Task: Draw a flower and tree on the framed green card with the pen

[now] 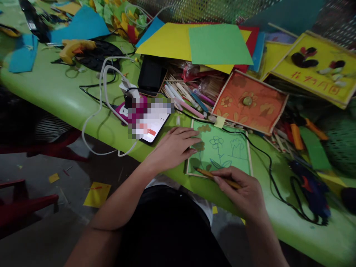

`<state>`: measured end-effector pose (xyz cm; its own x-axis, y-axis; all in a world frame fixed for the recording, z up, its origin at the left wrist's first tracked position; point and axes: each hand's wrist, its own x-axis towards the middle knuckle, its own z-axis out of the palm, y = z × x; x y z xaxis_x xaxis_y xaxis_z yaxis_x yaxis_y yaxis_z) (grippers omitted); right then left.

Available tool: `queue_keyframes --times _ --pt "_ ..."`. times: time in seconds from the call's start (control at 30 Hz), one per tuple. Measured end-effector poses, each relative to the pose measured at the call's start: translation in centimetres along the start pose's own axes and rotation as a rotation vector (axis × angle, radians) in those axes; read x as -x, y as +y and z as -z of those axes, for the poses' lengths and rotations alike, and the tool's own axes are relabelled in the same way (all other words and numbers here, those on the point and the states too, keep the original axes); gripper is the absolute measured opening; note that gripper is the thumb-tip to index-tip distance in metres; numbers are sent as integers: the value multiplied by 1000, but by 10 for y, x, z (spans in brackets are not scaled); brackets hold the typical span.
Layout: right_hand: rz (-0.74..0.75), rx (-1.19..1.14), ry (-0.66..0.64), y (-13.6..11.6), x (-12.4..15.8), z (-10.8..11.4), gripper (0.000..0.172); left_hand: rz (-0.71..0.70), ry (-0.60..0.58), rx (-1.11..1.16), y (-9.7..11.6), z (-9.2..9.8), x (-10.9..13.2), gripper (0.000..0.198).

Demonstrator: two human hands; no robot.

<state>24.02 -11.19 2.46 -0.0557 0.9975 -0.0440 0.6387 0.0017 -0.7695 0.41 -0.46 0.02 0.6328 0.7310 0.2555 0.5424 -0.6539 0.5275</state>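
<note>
A green drawing card with a stick frame lies near the front edge of the green table; a flower and a tree are pencilled on it. My left hand lies flat with fingers stretched out, pressing the card's left edge. My right hand is closed around a yellow pencil, whose tip touches the card's lower left part.
A phone on a white cable lies left of the card. Behind are a pile of pens and sticks, an orange framed picture, coloured paper sheets, a yellow glue gun, a blue glue gun, and a yellow framed picture.
</note>
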Motion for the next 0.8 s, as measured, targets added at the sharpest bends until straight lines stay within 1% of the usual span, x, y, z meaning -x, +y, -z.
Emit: queue_keyframes --times 0.13,0.3,0.47,0.8 --pt "-8 -3 1 2 3 3 12 -2 0 -7 0 0 1 32" --pt "-21 -41 44 4 5 5 10 -3 7 -6 -1 0 1 32" --pt "-17 -16 4 5 3 4 10 -7 5 -7 -1 -1 1 32" --pt "-10 -23 10 8 6 6 8 -4 4 -6 0 1 1 31"
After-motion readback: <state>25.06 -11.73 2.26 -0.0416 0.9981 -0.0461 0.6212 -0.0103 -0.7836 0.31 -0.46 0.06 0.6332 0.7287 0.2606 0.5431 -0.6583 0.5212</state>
